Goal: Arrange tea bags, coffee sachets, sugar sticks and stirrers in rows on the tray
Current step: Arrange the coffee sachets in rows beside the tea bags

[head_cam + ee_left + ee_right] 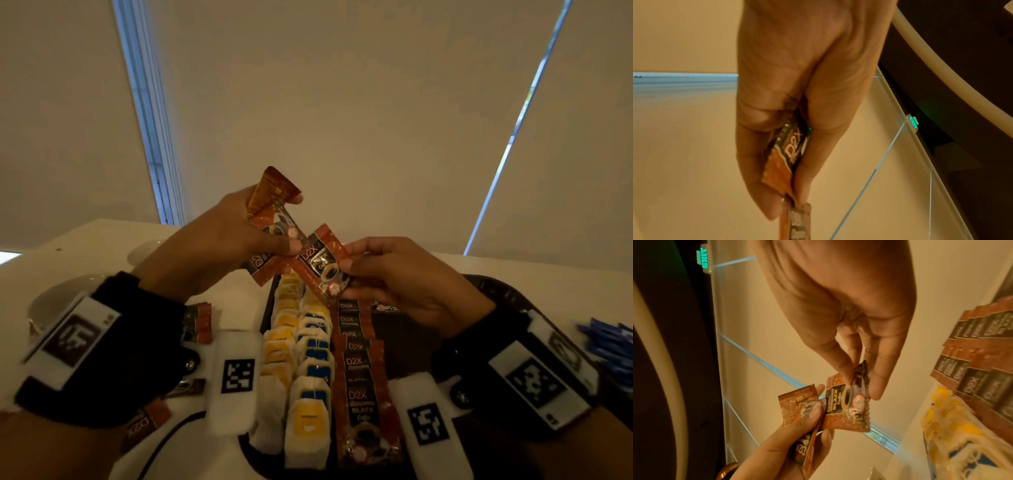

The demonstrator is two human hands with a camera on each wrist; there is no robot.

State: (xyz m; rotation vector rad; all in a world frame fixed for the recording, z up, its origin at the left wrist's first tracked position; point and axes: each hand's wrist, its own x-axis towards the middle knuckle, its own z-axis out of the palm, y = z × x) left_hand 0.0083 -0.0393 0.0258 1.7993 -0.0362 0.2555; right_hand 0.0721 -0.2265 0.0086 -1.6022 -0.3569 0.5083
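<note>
Head view: coffee row in progress. Left hand [219, 246] grips spare sachets [270, 222]; right hand [394, 274] pinches one coffee sachet [322, 263] above the tray [404, 329]. Next: lay it at the row's [363, 370] far end.

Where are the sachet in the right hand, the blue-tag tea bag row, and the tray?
sachet in right hand [320, 270], head view, printed front
blue-tag tea bag row [315, 353], head view, blue tag
tray [407, 342], head view, bare floor

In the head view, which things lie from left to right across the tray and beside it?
Loose coffee sachets on the table → yellow tea bag row → blue tea bag row → coffee sachet row → blue sticks.
</note>
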